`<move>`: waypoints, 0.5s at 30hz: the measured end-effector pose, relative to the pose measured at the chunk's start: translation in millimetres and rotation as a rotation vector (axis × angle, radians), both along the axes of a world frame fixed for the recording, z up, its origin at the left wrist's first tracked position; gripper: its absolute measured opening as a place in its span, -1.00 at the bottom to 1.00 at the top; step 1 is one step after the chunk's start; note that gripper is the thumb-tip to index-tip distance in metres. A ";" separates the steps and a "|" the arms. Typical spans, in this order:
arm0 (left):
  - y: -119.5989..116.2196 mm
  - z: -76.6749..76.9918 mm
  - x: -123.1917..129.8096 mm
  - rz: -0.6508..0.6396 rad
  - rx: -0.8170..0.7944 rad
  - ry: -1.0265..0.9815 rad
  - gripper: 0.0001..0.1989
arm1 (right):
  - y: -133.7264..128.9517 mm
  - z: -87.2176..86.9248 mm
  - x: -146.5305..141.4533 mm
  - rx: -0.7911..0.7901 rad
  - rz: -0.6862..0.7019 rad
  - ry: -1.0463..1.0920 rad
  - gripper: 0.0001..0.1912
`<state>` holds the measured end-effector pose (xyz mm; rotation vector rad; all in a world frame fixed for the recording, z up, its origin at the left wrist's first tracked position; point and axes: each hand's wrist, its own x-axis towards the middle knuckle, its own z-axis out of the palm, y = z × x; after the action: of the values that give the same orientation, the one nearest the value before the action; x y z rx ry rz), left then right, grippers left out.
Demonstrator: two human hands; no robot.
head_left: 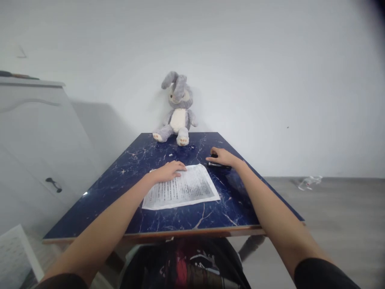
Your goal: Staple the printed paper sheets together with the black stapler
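A printed sheet of paper (195, 186) lies on the dark blue marbled table (168, 220), turned slightly. My left hand (169, 171) rests flat across its upper left part, fingers stretched out. Past the sheet's upper right corner, my right hand (222, 157) curls over a black stapler (219, 164) with a silver strip along its side. The fingers cover much of the stapler, which sits on the table top.
A grey plush rabbit (179, 112) sits at the table's far edge against the wall. A small white scrap (171, 155) lies in front of it. To the left stands a white cabinet (33, 132); on the floor at right is a clear plastic item (309, 182).
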<state>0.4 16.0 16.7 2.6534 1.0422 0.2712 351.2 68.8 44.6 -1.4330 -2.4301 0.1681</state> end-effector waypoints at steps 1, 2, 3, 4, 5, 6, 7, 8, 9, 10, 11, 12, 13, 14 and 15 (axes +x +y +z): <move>-0.5 0.0 0.6 0.004 -0.005 0.002 -0.60 | 0.6 1.4 6.2 -0.031 0.046 -0.017 -0.52; -1.0 -0.1 0.9 0.002 -0.013 0.002 -0.59 | 1.0 2.0 11.4 -0.053 0.078 -0.047 -0.52; -1.4 -0.2 1.1 -0.001 -0.019 -0.002 -0.59 | 1.4 2.1 15.4 -0.064 0.089 -0.081 -0.53; -1.8 -0.4 1.1 -0.006 -0.024 -0.005 -0.58 | 1.7 1.5 17.8 -0.068 0.078 -0.108 -0.54; -2.1 -0.6 0.9 -0.009 -0.029 -0.007 -0.58 | 2.0 0.5 18.7 -0.066 0.045 -0.124 -0.54; -2.5 -0.8 0.6 -0.010 -0.034 -0.008 -0.57 | 2.3 -0.5 18.2 -0.062 -0.003 -0.128 -0.56; -2.9 -0.9 0.2 -0.010 -0.042 -0.008 -0.56 | 2.3 -1.4 16.5 -0.058 -0.055 -0.127 -0.58; -3.5 -0.9 -0.1 -0.009 -0.052 -0.006 -0.55 | 2.1 -1.9 13.9 -0.051 -0.108 -0.124 -0.59; -4.3 -0.8 -0.3 -0.006 -0.061 -0.004 -0.55 | 1.3 -1.6 10.6 -0.037 -0.161 -0.121 -0.60; -5.3 -0.7 -0.2 -0.005 -0.068 -0.001 -0.55 | 0.0 -0.5 6.8 -0.009 -0.221 -0.112 -0.59; -6.3 -0.6 0.1 -0.007 -0.071 0.001 -0.54 | -2.1 1.4 2.3 0.032 -0.284 -0.091 -0.57; -7.3 -0.8 0.8 -0.012 -0.071 0.003 -0.52 | -4.9 4.1 -2.8 0.079 -0.333 -0.055 -0.55; -8.2 -1.4 1.9 -0.018 -0.069 0.006 -0.48 | -8.5 7.2 -8.9 0.122 -0.354 -0.003 -0.53; -9.0 -2.3 3.4 -0.025 -0.065 0.007 -0.43 | -12.8 10.3 -16.2 0.150 -0.341 0.059 -0.54; -9.6 -3.5 5.3 -0.033 -0.060 0.006 -0.39 | -17.8 12.8 -24.5 0.153 -0.293 0.120 -0.57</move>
<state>5.7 6.5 13.1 2.6165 0.9915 0.2220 326.6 51.1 57.4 -1.6354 -2.0624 0.0001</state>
